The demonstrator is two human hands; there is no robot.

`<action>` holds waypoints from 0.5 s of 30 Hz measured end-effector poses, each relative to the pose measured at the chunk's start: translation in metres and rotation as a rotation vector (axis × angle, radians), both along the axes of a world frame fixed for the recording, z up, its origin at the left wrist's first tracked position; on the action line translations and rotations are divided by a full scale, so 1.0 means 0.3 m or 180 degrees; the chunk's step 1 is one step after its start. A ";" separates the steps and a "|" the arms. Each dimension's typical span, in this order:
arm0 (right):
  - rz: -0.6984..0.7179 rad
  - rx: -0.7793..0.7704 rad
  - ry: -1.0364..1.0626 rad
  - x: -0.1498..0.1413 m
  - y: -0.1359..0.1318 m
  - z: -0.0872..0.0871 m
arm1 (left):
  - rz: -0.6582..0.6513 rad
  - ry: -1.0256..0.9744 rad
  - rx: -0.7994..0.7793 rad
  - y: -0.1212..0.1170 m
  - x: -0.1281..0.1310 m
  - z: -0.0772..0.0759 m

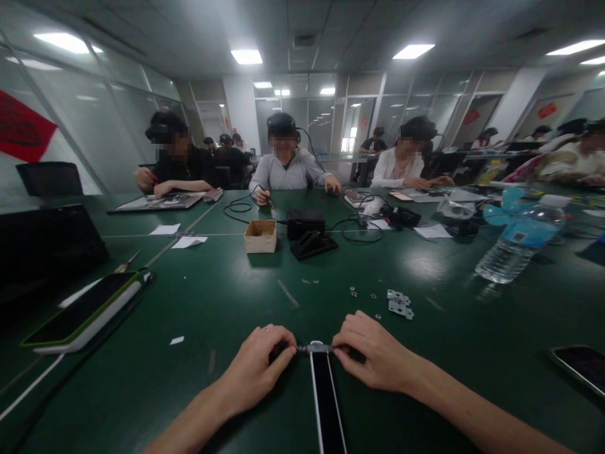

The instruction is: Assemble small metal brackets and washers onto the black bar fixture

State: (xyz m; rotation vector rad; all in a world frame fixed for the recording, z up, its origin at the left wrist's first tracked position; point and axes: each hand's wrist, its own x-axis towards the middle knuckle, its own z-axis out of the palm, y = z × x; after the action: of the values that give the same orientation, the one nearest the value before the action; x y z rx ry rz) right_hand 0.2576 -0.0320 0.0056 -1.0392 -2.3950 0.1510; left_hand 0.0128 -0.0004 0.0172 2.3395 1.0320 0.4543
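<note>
Bottle (505,263) on the right of the head view is wearing a blue label (534,221), its print too blurred to read; a red banner (26,126) at the far left is bearing dark marks, equally unreadable; a long strip (327,397) is running from between the hands down to the lower edge, showing a black face and thin white borders; a metal fitting (318,347) is sitting across its far end, gleaming grey, with a narrow piece (301,349) sticking out leftward; the left hand (255,362) is pinching that side between thumb and fingers, while the right hand (378,356) is pinching the opposite end; the hands are facing each other across the fitting without touching; grey metal plates (400,304) are lying on the green table (142,378) beyond the right hand; an open box (260,243) is standing farther off.
</note>
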 end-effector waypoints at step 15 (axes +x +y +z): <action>0.0081 0.0101 0.0050 -0.001 0.000 0.005 | 0.0117 -0.0035 0.0050 0.001 0.011 -0.012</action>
State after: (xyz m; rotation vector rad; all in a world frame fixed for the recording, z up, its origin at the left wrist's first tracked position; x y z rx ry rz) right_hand 0.2574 -0.0321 0.0071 -0.9899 -2.3895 0.1291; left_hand 0.0161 -0.0002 0.0136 2.3324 1.0717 0.4905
